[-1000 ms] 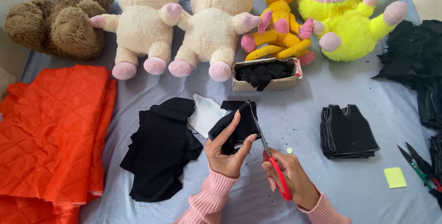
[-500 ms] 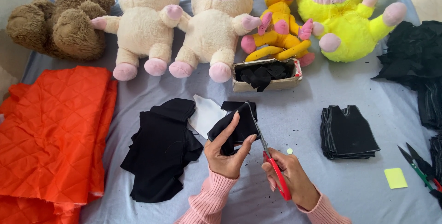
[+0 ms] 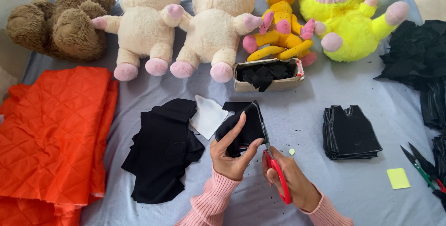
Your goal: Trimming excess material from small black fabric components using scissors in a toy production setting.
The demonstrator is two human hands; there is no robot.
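Note:
My left hand (image 3: pixel 231 154) grips a folded piece of black fabric (image 3: pixel 241 126), thumb on the right side, fingers spread across its front. My right hand (image 3: pixel 290 179) holds red-handled scissors (image 3: pixel 274 168) whose blades run up along the fabric's right edge. A white paper pattern piece (image 3: pixel 209 116) lies just left of the held fabric. Beside it a loose pile of black fabric (image 3: pixel 162 149) rests on the grey cloth-covered table (image 3: pixel 325 193).
A neat stack of cut black pieces (image 3: pixel 349 132) lies right. A cardboard box of black scraps (image 3: pixel 268 75) sits behind. Several plush toys (image 3: pixel 218 21) line the back. Orange quilted fabric (image 3: pixel 51 133) fills the left. Spare scissors (image 3: pixel 425 170), a yellow note (image 3: pixel 398 178), and black fabric heaps (image 3: pixel 420 54) lie right.

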